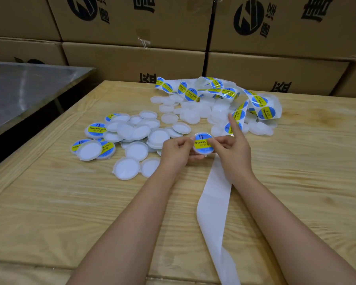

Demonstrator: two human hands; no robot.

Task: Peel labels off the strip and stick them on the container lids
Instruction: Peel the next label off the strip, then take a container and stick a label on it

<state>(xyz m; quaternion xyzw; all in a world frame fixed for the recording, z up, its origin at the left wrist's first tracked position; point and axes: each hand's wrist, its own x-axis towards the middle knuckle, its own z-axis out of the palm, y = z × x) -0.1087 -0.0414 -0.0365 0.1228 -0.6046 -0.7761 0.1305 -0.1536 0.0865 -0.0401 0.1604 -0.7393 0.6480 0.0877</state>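
Hovering just above the counter [60,202], the lid [203,151] sits between both hands: the left hand's [176,150] fingers [185,142] curl round it, the right hand [235,148] pinches its edge, thumb on the label [201,142]. Uneven pressing may wrinkle the label; the strip [213,202] underneath could snag.

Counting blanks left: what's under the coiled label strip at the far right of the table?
Bare white lids lie under and in front of the label strip. How many more it covers cannot be seen.
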